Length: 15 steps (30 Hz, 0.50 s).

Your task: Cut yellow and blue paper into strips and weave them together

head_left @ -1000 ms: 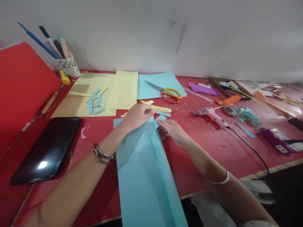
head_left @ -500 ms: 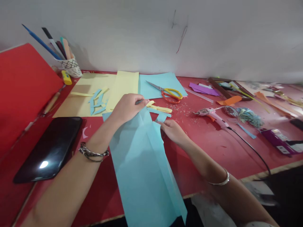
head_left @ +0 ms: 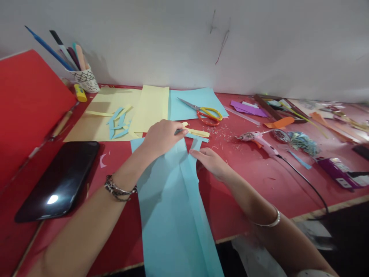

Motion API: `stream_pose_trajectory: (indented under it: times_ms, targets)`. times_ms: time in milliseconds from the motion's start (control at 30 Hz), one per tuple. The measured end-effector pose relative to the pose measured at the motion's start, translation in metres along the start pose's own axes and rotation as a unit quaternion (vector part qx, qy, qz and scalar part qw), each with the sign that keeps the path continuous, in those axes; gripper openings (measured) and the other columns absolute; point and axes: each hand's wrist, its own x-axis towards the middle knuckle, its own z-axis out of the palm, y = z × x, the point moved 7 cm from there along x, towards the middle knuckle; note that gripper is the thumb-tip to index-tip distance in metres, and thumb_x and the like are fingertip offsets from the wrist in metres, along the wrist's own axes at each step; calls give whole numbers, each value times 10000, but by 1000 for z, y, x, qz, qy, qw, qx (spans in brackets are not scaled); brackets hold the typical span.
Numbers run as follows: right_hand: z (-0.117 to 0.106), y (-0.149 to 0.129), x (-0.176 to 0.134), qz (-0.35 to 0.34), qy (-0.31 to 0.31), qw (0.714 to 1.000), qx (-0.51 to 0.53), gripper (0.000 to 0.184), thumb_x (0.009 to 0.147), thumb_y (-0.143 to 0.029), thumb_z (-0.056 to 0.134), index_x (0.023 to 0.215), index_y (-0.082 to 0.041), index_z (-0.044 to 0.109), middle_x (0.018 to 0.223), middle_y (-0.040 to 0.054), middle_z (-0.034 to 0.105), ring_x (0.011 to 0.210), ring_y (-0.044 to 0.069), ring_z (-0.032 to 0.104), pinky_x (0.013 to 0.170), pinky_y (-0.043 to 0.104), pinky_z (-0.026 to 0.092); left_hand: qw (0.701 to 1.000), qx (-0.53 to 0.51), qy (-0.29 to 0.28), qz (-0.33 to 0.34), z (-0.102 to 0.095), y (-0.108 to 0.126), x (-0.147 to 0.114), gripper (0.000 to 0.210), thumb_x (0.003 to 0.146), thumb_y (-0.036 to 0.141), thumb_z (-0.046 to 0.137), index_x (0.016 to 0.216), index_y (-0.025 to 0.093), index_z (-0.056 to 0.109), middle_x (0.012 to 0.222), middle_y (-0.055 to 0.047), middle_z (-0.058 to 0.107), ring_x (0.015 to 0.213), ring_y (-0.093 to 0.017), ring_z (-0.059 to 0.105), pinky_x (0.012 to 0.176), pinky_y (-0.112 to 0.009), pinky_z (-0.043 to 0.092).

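Note:
A long sheet of light blue paper [head_left: 167, 207] runs from mid-table over the near edge, with a folded flap along its right side. My left hand [head_left: 165, 136] pinches the paper's far end between thumb and fingers. On the right, my right hand [head_left: 210, 161] is closed on the flap's edge, thumb on top; its other fingers are partly hidden beneath. Just past the hands lie blue and yellow paper strips [head_left: 198, 132]. Scissors [head_left: 201, 111] with yellow and orange handles rest on another blue sheet [head_left: 184, 100] at the back.
A black phone [head_left: 57, 181] lies left, beneath a pen cup [head_left: 88, 80] and a red board [head_left: 25, 111]. Yellow sheets [head_left: 152, 104] with cut strips are at the back. Rightward are a pink glue gun [head_left: 259, 142] with its cord, a yarn bundle [head_left: 304, 144] and a purple box [head_left: 336, 173].
My left hand has shifted slightly right and nearer along the far end. The blue sheet now lies flatter, and its near end has swung left. My right hand has moved slightly left.

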Motion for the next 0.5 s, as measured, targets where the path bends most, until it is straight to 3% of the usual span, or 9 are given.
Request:
stream_pose_trajectory:
  times_ms: [167,333,433,500]
  targets:
    - [5,-4,-1,-23,-34,999,-16,393,798,-324,435,454,-156,527,423,-22,544,385,62,487,465,195,380,998,-40,38,-3,-16,-7,-1,290,787,378,412,629,193,570,462,24,397,446,-103,327,452,-256,234]
    - [9,-9,-2,-75,-79,994,-23,304,759,-267,481,477,-160,519,453,-38,535,426,59,493,473,184,381,994,-58,96,4,-41,-17,-3,334,785,333,425,483,195,399,465,32,288,454,-99,267,468,-271,217]
    - [8,-9,-3,-73,-85,994,-4,321,766,-307,437,494,-158,519,468,-23,536,417,62,485,464,190,381,993,-38,110,-8,-47,-20,-4,329,795,348,421,502,199,427,481,19,356,467,-108,307,484,-279,224]
    - [8,-10,-4,-74,-85,993,30,362,788,-409,370,594,-162,550,523,-13,556,418,67,483,454,200,380,996,-15,88,-11,-41,-17,-3,304,798,366,419,556,202,502,515,3,443,494,-122,370,490,-275,242]
